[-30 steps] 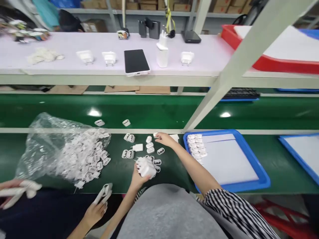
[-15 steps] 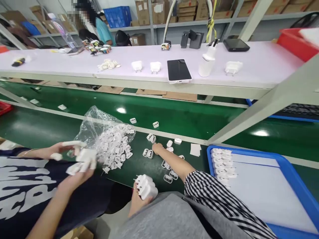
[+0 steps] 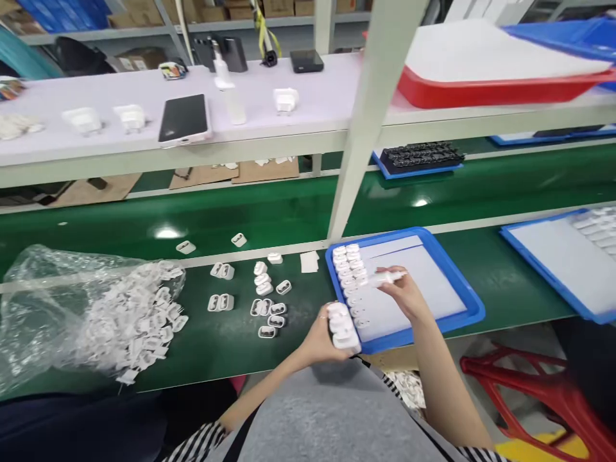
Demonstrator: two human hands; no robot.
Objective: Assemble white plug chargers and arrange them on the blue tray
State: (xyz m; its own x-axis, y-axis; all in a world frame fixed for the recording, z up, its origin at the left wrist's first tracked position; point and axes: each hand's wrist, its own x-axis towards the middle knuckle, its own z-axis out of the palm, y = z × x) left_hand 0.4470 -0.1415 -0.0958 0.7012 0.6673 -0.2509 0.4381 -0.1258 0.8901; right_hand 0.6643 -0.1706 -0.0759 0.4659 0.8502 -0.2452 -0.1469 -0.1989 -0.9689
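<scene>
The right hand (image 3: 410, 296) pinches a white charger plug (image 3: 387, 278) in its grip, long axis toward the plug row (image 3: 347, 266) at 9 o'clock; the left hand (image 3: 321, 337) clasps a plug stack (image 3: 342, 326).

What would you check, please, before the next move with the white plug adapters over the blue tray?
1. Right hand grip on the single adapter: pinched at the fingertips above the tray, ok.
2. Left hand grip on the stack of adapters: wrapped around it, ok.
3. Bare space in the blue tray: the white liner is bare right of the column, ok.
4. Column of adapters in the tray: lined up along its left side, ok.
5. Which way the single adapter faces: blurred, cannot tell.
6. Loose adapters on the green belt: lying apart from the tray, ok.
</scene>
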